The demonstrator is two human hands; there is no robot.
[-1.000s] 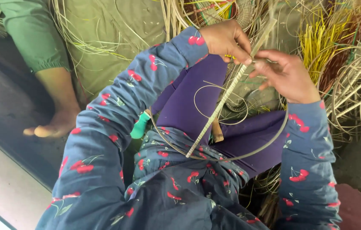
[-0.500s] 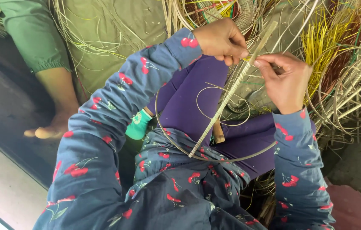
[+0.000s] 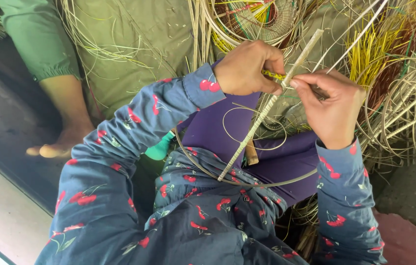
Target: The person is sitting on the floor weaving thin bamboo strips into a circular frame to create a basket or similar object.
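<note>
The left hand [image 3: 247,68] is closing its grip on a pale flat cane strip [image 3: 267,110], with the thumb and fingers pinched together where a short bit of yellow strand [image 3: 273,75] is showing against it. The right hand [image 3: 333,110] is meeting it from the other side, its fingertips [image 3: 300,82] pressing shut on the same strip just beside the left thumb, so both hands are touching the strip almost at one spot. The strip is stiff and straight, slanting from the upper right, past the hands, down to the lap, where its lower end is lying on a purple cloth [image 3: 218,132]. A thin grey cane loop [image 3: 247,182] is curving in a wide arc over the lap below the strip, and a finer round hoop of wire-like cane [image 3: 254,128] is sitting on the purple cloth. The sleeves [image 3: 134,132] are dark blue with small red cherry prints, soft and creased. Beyond the hands a half-woven round basket [image 3: 262,19] is showing tight coils and coloured strands, and bundles of yellow reeds [image 3: 375,49] are fanning beside thicker pale cane coils [image 3: 409,113]. At the upper left another person's bare foot [image 3: 58,147] is resting on the floor under a green sleeve [image 3: 36,44]
</note>
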